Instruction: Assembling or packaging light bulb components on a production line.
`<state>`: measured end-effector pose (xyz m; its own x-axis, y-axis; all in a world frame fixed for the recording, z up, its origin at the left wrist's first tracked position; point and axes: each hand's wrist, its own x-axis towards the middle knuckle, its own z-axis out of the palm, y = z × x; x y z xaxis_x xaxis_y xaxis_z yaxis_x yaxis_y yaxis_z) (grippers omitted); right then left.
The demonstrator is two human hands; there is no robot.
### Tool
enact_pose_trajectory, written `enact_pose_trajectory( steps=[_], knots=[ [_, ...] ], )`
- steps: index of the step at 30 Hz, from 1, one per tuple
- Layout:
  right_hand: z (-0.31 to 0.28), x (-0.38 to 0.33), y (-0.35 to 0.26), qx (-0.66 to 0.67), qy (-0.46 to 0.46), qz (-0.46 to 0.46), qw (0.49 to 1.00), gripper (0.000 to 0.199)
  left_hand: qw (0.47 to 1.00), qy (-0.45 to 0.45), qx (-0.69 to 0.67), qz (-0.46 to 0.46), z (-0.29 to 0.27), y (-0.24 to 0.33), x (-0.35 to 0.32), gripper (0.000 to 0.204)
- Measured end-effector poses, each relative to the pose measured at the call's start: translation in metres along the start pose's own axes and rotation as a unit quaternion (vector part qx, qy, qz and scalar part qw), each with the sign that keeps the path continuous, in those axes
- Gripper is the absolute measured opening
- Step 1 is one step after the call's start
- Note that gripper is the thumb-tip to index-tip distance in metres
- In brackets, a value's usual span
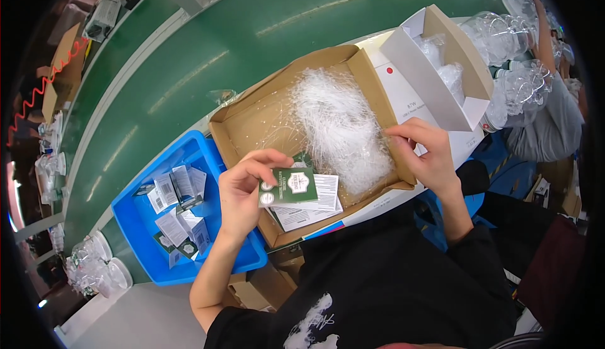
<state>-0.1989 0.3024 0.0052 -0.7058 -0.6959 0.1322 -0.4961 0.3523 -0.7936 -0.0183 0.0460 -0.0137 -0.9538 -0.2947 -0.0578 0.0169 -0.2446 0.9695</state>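
The green card [295, 186] sits just below the middle of the view, pinched in the left hand [242, 191] between thumb and fingertips, its printed face turned up toward the camera, probably so it can be read or kept ready. Under it, also in that grip as far as can be told, lies a small sheaf of white leaflets [315, 201] that fans out toward 4 o'clock. At 2 o'clock from the card the right hand [425, 153] has its fingers curled and closed on the edge of a mass of thin clear plastic ties [343, 128]; whether a single tie is pinched cannot be told. The ties lie heaped in a shallow brown box [252, 122] whose low walls keep the loose strands together and within easy reach of both hands. At 8 o'clock from the card a blue bin [135, 213] holds more green and white cards [179, 207] lying loosely, close beside the left forearm. At 1 o'clock a white carton [409, 93] stands open, with clear bags inside. Beyond the boxes, from 10 to 12 o'clock, runs a green belt [189, 59]. At 2 o'clock, far right, another person's sleeve [548, 128] shows beside a cluster of clear plastic bottles [510, 59].
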Motion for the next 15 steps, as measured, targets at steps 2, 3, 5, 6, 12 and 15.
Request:
enact_pose_trajectory(
  steps=[2,3,5,6,12,15],
  knots=[
    [-0.002,0.0,0.0,-0.008,-0.011,-0.001,1.0,0.013,0.999,0.01,0.008,0.036,-0.002,0.0,0.0,0.012],
    [-0.003,0.0,0.001,-0.053,-0.026,-0.02,0.998,0.013,0.997,0.043,0.035,0.045,0.003,0.003,0.002,0.017],
    [-0.005,-0.001,0.002,-0.096,-0.04,-0.039,0.994,0.013,0.999,0.049,0.013,0.012,-0.002,0.001,0.0,0.016],
    [-0.005,-0.002,0.002,-0.127,-0.045,-0.041,0.99,0.012,0.998,0.055,-0.01,-0.02,-0.004,0.0,-0.001,0.015],
    [-0.02,-0.005,-0.002,-0.187,-0.073,0.0,0.98,0.009,0.991,0.126,0.034,-0.037,-0.006,-0.003,-0.005,0.011],
    [-0.034,-0.003,-0.009,-0.19,-0.075,0.045,0.978,0.006,0.985,0.145,0.012,-0.091,0.001,0.004,-0.002,0.012]
  ],
)
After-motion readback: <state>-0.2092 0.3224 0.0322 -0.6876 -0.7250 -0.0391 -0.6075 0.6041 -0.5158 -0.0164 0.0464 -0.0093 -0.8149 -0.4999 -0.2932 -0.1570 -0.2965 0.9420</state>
